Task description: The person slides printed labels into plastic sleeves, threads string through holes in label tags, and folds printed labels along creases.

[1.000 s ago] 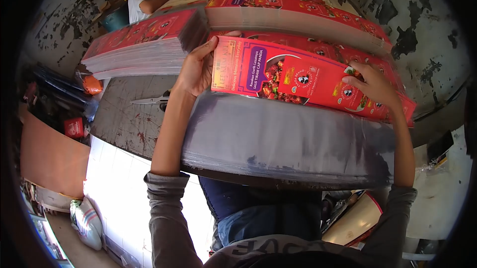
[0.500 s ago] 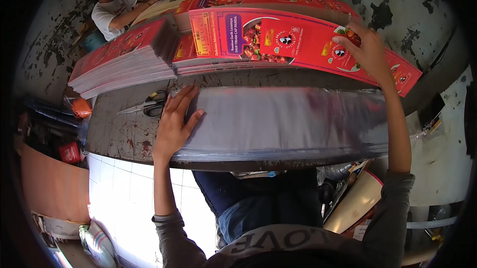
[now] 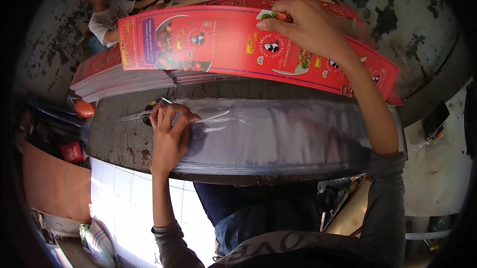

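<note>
My right hand grips the upper edge of a long red printed strip, thumb in front. The strip, with panda logos and food pictures, is bowed and raised above the stacks behind it. My left hand has its fingers bent and pinched at the left end of a pile of clear plastic sheets. Bright creases show where the top sheet lifts beside the fingers. Scissors with dark handles lie just left of that hand, their handles partly covered by it.
A stack of red printed strips stands at the table's back left, and more lie behind the raised strip. The worn dark table has its front edge near my lap. Another person is at the far left.
My right hand has moved left and up with the red strip, which now hangs farther left over the stacks. My left hand has gone from lying flat to pinching the top plastic sheet.
</note>
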### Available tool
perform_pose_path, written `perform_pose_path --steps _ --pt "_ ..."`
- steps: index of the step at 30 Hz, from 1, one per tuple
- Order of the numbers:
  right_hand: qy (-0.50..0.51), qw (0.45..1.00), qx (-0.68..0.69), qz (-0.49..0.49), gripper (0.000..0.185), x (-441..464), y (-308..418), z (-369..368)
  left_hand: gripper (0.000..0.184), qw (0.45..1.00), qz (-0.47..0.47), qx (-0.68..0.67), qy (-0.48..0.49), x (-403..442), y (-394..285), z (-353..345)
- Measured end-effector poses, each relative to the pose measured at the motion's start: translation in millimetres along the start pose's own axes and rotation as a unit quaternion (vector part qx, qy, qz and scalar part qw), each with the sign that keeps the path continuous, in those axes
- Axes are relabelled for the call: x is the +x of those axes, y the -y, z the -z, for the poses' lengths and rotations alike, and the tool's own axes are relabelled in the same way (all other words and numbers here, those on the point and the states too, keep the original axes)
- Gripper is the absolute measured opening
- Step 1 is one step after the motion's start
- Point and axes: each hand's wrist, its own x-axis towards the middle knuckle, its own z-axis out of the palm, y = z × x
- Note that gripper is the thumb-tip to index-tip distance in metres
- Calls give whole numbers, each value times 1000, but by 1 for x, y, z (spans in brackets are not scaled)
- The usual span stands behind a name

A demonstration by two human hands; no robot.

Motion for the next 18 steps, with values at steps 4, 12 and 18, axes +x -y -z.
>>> perform_pose_path --steps 4,12,18 --pt "29 999 -21 0 40 28 23 -3 26 1000 12 -5 -8 2 -6 -3" --pt "-18 987 156 36 30 89 77 -30 22 998 25 -26 -46 -1 -10 -2" --pt "-35 989 124 72 31 104 99 -52 20 997 39 -49 -38 -5 -5 -3"
